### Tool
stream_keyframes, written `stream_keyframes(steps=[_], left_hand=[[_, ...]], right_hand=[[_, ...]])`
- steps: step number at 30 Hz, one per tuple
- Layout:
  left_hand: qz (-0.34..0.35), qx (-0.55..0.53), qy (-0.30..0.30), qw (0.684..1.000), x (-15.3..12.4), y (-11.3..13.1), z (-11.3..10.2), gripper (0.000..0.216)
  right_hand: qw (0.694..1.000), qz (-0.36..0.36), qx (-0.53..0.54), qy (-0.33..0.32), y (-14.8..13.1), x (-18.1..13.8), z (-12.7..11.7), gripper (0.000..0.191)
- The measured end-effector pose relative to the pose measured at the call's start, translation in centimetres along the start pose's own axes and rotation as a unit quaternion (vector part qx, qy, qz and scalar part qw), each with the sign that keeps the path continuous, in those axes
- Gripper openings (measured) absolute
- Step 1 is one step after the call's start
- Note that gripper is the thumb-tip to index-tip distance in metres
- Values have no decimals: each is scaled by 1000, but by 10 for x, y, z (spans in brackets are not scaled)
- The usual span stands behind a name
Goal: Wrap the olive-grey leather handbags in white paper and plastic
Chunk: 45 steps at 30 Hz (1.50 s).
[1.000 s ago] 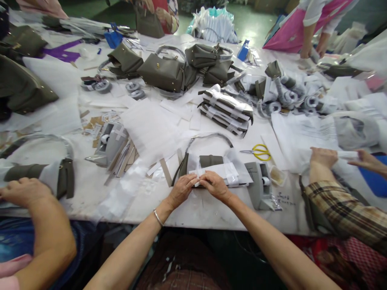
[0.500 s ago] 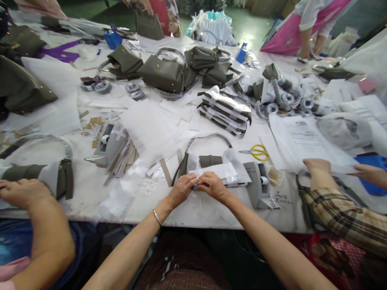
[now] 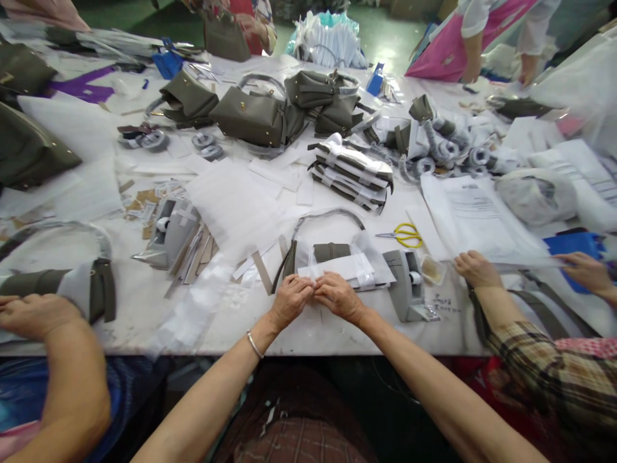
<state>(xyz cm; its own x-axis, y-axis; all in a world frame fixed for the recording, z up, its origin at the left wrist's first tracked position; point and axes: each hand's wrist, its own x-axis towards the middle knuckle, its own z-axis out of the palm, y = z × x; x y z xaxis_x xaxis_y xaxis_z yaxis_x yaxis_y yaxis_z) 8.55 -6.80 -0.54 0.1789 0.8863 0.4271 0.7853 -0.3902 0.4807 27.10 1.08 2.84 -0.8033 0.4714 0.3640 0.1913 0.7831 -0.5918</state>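
Note:
In front of me on the table lies a folded olive-grey handbag [image 3: 332, 252] with its wrapped strap [image 3: 329, 212] arched behind it. White wrapping sheet [image 3: 344, 269] and clear tape cover its front. Both my left hand [image 3: 292, 299] and my right hand [image 3: 339, 296] pinch the front edge of this wrapping, fingertips nearly touching. What exactly lies between the fingertips is hidden. To the right of the bag is a grey tape dispenser [image 3: 406, 287], with yellow-handled scissors [image 3: 407, 236] behind it.
A second tape dispenser [image 3: 174, 233] stands to the left beside cardboard strips [image 3: 195, 257]. Wrapped flat bundles [image 3: 351, 170] and several handbags [image 3: 248, 119] lie farther back. One co-worker's hand [image 3: 41, 315] works at left, another's [image 3: 477, 269] at right.
My hands stay at the wrapping's front edge, fingers shifting slightly. The co-worker's hand at right has moved left along a white sheet. The whole view has shifted a little.

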Motion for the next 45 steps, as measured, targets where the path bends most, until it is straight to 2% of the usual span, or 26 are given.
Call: stream_keyframes(steps=[4,7,10,14,17,19,21,23,25,27,29,30,32,36,38,41,45], left_hand=[[19,26,-13,999,-3,-2,-1,13],[35,36,-18,999,-2,-3,-3,13],[49,45,-29,997,-1,-5,-3,14],[59,55,-34,996,-1,-6,-3,15],[64,57,-27,996,-2,-6,-1,18],[69,53,-15,996,-3,-7,1,18],[72,48,-5,996,-3,-8,2,16],[73,46,-4,996,-3,-9,3,15],[72,46,-9,996,-2,-10,3,15],[70,45,-8,996,-2,-11,3,16],[70,41,-1,997,-2,-11,3,16],[69,39,2,997,-2,-12,3,15],[68,35,6,997,-2,-12,4,14],[62,25,5,998,-4,-13,5,16],[57,25,-2,998,-5,-13,6,18],[51,35,-13,998,-5,-15,6,18],[76,34,-40,996,1,-18,-1,18]], right_hand=[[996,13,-14,-83,-28,-41,2,3],[985,31,-46,-161,-41,-68,15,17],[968,73,-121,-205,-45,-70,31,25],[952,69,-188,-232,-43,-54,50,6],[957,62,-188,-211,-35,-47,60,11],[967,89,-157,-181,-28,-48,62,14],[978,137,-87,-129,-22,-52,57,13],[977,200,20,-70,-20,-55,49,14],[950,275,147,-24,-20,-56,42,12],[901,343,264,8,-22,-53,39,4],[862,378,335,45,-24,-48,41,9],[855,379,349,63,-25,-45,43,12],[863,358,344,90,-26,-41,47,16],[918,273,276,86,-26,-37,47,32],[936,258,217,100,-26,-33,43,35],[934,288,177,119,-25,-24,37,23],[922,320,209,62,-33,-24,30,15]])
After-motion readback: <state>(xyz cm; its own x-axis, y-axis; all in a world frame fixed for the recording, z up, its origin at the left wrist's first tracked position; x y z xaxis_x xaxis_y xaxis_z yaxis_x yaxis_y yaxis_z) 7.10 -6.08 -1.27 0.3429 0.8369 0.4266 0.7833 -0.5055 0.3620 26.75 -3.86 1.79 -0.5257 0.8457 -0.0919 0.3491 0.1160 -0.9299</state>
